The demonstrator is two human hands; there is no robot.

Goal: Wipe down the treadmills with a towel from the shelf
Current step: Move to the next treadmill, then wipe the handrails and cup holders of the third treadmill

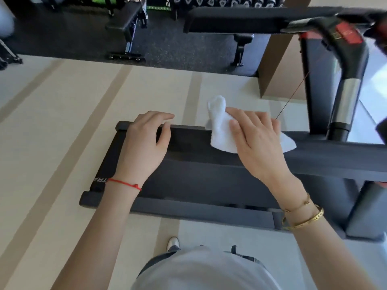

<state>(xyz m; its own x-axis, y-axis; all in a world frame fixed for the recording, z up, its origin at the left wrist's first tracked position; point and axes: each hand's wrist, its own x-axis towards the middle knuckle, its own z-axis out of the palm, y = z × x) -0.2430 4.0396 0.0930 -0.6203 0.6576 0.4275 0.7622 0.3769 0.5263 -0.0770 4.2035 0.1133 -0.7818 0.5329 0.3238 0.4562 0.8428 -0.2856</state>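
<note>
Towel (pixel 219 126), white and crumpled, is pressed flat against the far side rail of the treadmill (pixel 209 181), near the rail's middle. It is covered by the right hand (pixel 255 139), whose fingers are held close together and laid flat over the cloth; one corner sticks up past the fingertips and another shows behind the hand. The left hand (pixel 144 143) is rested on the same rail near its rear end, fingers slightly curled over the edge and lightly spread. A red string (pixel 123 183) is worn on the left wrist, gold bangles (pixel 303 216) on the right. A weight bench (pixel 125 19) is seen beyond on dark flooring.
</note>
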